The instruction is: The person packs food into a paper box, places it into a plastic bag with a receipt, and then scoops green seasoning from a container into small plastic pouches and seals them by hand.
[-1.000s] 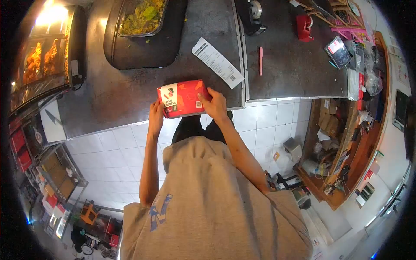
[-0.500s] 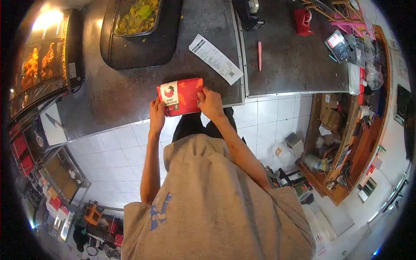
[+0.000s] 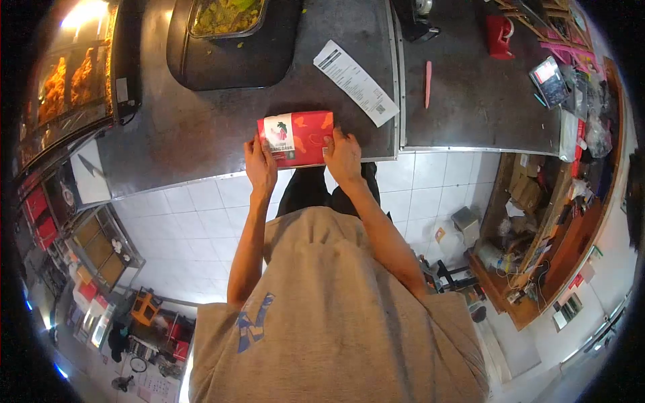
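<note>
A red box point(image 3: 306, 138) with a white printed label is at the front edge of the dark metal counter point(image 3: 201, 144). My left hand point(image 3: 260, 163) grips its left side, fingers closed against it. On the right side, my right hand point(image 3: 343, 158) holds the box with the thumb on top near the corner. A long printed receipt point(image 3: 356, 83) lies flat beyond the box, to the right. Farther right, a pink pen point(image 3: 428, 84) rests on the counter.
A black tray point(image 3: 232, 64) carries a clear container of yellow-green food point(image 3: 227, 15). A lit glass case point(image 3: 74, 74) stands left, above a knife on a white board point(image 3: 89, 171). A red tape dispenser point(image 3: 499, 37) and a small dark packet point(image 3: 549, 82) are at right.
The view has shifted, so the counter items appear farther right and slightly higher. Both hands still hold the box, which looks flatter on the counter than before.
</note>
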